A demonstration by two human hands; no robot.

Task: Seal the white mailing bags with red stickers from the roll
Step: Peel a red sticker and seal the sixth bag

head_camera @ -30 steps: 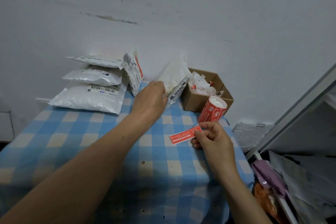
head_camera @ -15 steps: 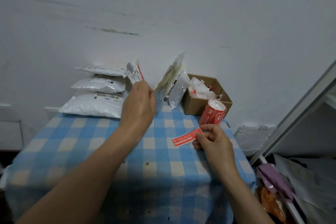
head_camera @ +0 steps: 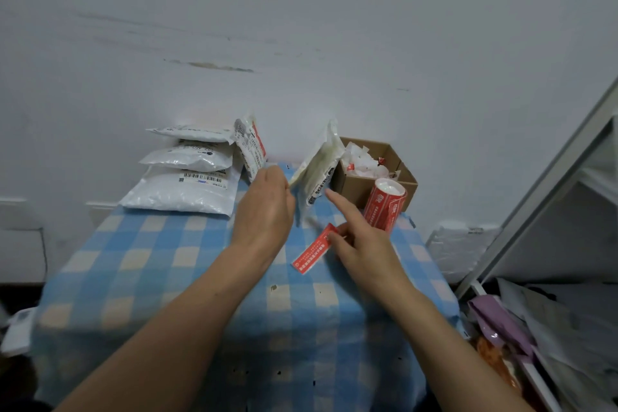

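My left hand grips the lower corner of a white mailing bag that stands on edge near the back of the table. My right hand pinches one end of a loose red sticker just above the cloth, with its index finger stretched out toward the bag. The red sticker roll stands upright right of that bag. A stack of three white mailing bags lies at the back left, and another bag with a red strip leans against it.
The table wears a blue checked cloth and stands against a white wall. An open cardboard box of crumpled backing scraps sits behind the roll. Metal shelving and piled bags crowd the right side.
My left hand went from the leaning bag at the left back to the standing bag and took its corner. My right hand turned the sticker and stretched out its index finger.
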